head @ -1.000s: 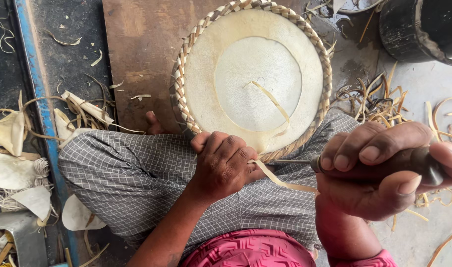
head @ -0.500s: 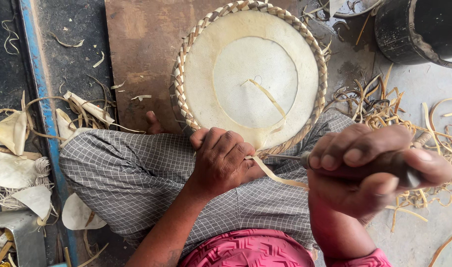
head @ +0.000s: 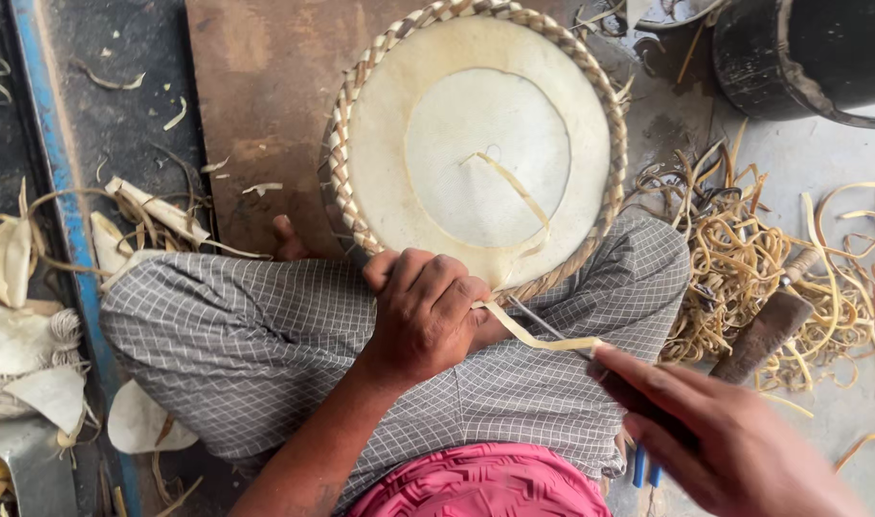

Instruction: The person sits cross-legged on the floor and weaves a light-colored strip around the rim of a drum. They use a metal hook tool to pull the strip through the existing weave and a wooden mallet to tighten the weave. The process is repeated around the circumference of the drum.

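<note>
A round woven tray [head: 476,144] with a braided rim rests against the seated person's checked-cloth lap [head: 265,345]. Left of the tray, pale husk scraps [head: 35,316] lie on the floor. At the tray's near rim, the left hand [head: 426,311] is curled shut on a pale flat strip [head: 533,335]. Right of it, the right hand [head: 715,431] has its fingers closed around a thin metal tool [head: 543,324], its tip touching the strip. Further right lies a tangle of cane shavings [head: 772,258].

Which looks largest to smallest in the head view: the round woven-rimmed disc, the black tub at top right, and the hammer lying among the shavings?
1. Round woven-rimmed disc, clearly the largest.
2. Black tub, though the frame cuts it off, so its full size is unsure.
3. Hammer, the smallest.
</note>
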